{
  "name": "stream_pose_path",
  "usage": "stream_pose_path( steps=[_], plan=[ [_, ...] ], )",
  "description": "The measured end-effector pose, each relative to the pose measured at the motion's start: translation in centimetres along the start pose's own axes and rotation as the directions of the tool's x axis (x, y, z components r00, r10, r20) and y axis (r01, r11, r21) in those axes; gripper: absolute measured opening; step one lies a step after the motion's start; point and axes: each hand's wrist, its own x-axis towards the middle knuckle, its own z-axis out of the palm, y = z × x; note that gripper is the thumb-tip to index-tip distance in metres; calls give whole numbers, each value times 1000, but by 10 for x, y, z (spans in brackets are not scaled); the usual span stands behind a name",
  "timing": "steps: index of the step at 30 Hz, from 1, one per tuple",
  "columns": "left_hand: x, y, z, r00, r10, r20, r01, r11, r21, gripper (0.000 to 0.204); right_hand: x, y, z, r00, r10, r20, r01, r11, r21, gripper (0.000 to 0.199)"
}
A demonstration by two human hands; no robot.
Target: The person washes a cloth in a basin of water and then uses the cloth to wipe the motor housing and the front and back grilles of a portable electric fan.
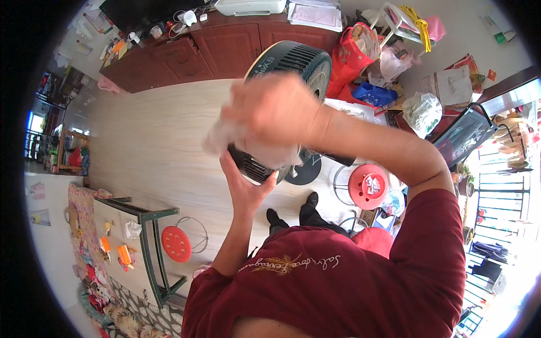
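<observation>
In front of me stands a dark green appliance (301, 59) with slatted vents and a pale rim, its shape like the head of a fan. My right hand (276, 107), blurred by motion, presses a whitish cloth (273, 153) against its near side. The fingers of that hand are bunched round the cloth. Lower down, my left hand (245, 188) grips the appliance's lower edge, thumb on one side and fingers on the other. A round black base (307, 170) shows on the floor below. My arm and hands hide much of the appliance's front.
Red stools stand at right (369, 187) and left, the left stool (176, 244) beside a green-framed table (121, 225). A long brown cabinet (225, 48) runs along the far wall. Red bags (344, 65) and boxes crowd the far right.
</observation>
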Motion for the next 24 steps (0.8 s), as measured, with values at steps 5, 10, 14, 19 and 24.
stream_pose_path(
  steps=[5, 10, 14, 19, 24],
  plan=[
    [3, 9, 7, 999, -10, -51, 6, 997, -83, 112, -37, 125, 5, 895, 353, -274, -355, 934, 43, 34],
    [6, 4, 5, 999, -24, -38, 20, 997, -80, 113, -74, 170, 29, 790, 454, -412, -444, 887, 128, 32],
    [2, 0, 5, 999, -30, -26, 27, 993, -115, 113, -127, 213, 69, 731, 575, -367, -492, 817, 300, 37],
    [7, 3, 7, 998, -45, -31, 42, 993, -109, 113, -119, 186, 66, 564, 825, 34, -305, 171, 937, 33],
    [-2, 4, 12, 991, -132, -40, 124, 980, -157, 115, -90, 144, 43, 781, 546, -305, -213, 691, 691, 31]
  ],
)
